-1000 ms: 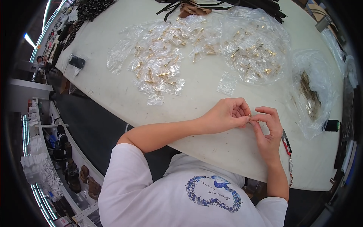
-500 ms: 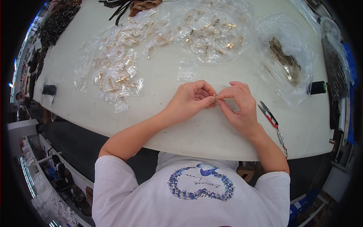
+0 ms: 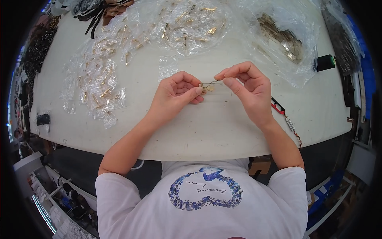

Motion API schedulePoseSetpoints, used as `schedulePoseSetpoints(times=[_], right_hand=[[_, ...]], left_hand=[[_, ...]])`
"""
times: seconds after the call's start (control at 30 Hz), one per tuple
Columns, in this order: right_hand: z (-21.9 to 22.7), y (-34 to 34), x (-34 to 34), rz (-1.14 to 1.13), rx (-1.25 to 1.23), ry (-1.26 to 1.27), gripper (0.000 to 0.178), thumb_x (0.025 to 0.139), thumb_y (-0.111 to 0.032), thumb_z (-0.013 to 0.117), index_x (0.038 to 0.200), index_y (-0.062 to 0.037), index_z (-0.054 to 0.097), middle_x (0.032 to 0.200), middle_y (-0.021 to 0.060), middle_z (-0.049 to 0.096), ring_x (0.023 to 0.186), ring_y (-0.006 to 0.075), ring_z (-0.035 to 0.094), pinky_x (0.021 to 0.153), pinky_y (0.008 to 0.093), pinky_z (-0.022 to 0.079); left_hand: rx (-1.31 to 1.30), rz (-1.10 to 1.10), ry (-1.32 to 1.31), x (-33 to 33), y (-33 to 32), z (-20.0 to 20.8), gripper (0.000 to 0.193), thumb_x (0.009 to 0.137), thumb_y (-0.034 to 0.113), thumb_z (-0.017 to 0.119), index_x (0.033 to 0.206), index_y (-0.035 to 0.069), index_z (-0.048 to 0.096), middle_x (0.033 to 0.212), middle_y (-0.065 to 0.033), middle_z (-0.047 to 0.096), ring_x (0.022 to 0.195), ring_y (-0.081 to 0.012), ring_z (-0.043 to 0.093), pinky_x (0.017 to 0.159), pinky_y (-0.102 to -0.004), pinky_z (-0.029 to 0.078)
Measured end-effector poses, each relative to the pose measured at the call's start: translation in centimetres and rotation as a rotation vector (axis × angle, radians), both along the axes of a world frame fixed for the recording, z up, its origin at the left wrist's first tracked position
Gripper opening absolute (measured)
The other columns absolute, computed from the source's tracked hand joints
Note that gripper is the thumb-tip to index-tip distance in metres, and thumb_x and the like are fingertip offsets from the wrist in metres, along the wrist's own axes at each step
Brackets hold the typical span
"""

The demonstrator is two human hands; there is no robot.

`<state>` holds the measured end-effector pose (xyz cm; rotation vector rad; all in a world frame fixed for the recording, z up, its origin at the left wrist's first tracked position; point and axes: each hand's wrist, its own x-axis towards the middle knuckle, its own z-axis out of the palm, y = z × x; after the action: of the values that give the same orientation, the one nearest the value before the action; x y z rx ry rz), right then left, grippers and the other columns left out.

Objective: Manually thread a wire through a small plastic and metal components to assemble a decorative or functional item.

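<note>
My left hand (image 3: 177,92) pinches a small gold-coloured metal piece (image 3: 207,88) between thumb and fingers; its exact kind is too small to tell. A thin, dark, wavy strand (image 3: 211,83), like cord or wire, runs from that piece to my right hand (image 3: 248,85). The thumb and forefinger of my right hand are closed on the strand's other end. Both hands are just above the white table (image 3: 199,135), a short distance apart. Thread snips (image 3: 278,106) with red and black handles lie beside my right wrist, their blades hidden behind the hand.
Many small transparent bags (image 3: 104,81) with gold pieces lie at left, and a larger heap (image 3: 191,28) at the back. A plastic bag (image 3: 282,40) of flat brownish pieces and a dark thread spool (image 3: 325,62) are at right. Dark and brown strips (image 3: 115,10) lie far left.
My hands have moved apart, and the strand now shows stretched between them. The right fingers have drawn away from the gold piece. The view has shifted, so table things appear further left and up.
</note>
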<state>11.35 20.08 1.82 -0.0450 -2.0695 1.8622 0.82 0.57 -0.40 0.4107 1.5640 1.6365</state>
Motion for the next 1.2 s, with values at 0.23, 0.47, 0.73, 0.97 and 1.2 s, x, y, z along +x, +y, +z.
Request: schedulePoseSetpoints(times=[0.23,0.47,0.73,0.97,1.2], right_hand=[[1.9,1.4,0.5,0.040,-0.441,-0.143,0.015,0.094,-0.003,0.065,0.108,0.0026,0.066,0.100,0.0093,0.070,0.088,0.0133,0.068,0.077,0.0271,0.058],[2.6,-0.8,1.7,0.248,-0.440,-0.263,0.018,0.094,-0.002,0.064,0.111,0.0035,0.068,0.099,0.0076,0.070,0.087,0.0113,0.067,0.081,0.0268,0.058],[1.6,-1.1,1.1,0.165,-0.624,-0.331,0.023,0.092,-0.006,0.068,0.111,0.0012,0.058,0.091,0.0079,0.069,0.081,0.0135,0.069,0.075,0.0271,0.059],[1.3,-1.2,0.9,0.189,-0.695,-0.440,0.037,0.091,-0.010,0.071,0.116,0.0008,0.047,0.088,0.0092,0.068,0.078,0.0169,0.070,0.075,0.0286,0.059],[0.4,-1.2,0.9,0.187,-0.705,-0.446,0.036,0.091,-0.011,0.070,0.116,0.0011,0.048,0.088,0.0089,0.068,0.078,0.0172,0.070,0.075,0.0286,0.058]], left_hand=[[0.086,0.064,-0.050,-0.6,-0.1,1.8,0.017,0.098,0.013,0.062,0.110,0.001,0.061,0.104,-0.0151,0.071,0.084,-0.0142,0.070,0.082,-0.0249,0.058],[0.285,0.226,-0.276,-0.5,0.5,2.4,0.019,0.101,0.014,0.058,0.117,0.003,0.059,0.114,-0.0125,0.067,0.096,-0.0142,0.068,0.082,-0.0256,0.058],[0.301,0.177,-0.237,0.8,0.8,2.0,0.017,0.097,0.014,0.064,0.111,0.004,0.060,0.108,-0.0116,0.067,0.094,-0.0144,0.067,0.083,-0.0284,0.057],[0.252,0.157,-0.251,1.2,1.0,1.7,0.015,0.097,0.013,0.064,0.109,0.003,0.060,0.107,-0.0122,0.068,0.093,-0.0141,0.066,0.083,-0.0293,0.057],[0.253,0.156,-0.234,1.4,1.1,1.5,0.013,0.096,0.010,0.064,0.107,0.002,0.060,0.103,-0.0104,0.068,0.091,-0.0142,0.067,0.083,-0.0300,0.057]])
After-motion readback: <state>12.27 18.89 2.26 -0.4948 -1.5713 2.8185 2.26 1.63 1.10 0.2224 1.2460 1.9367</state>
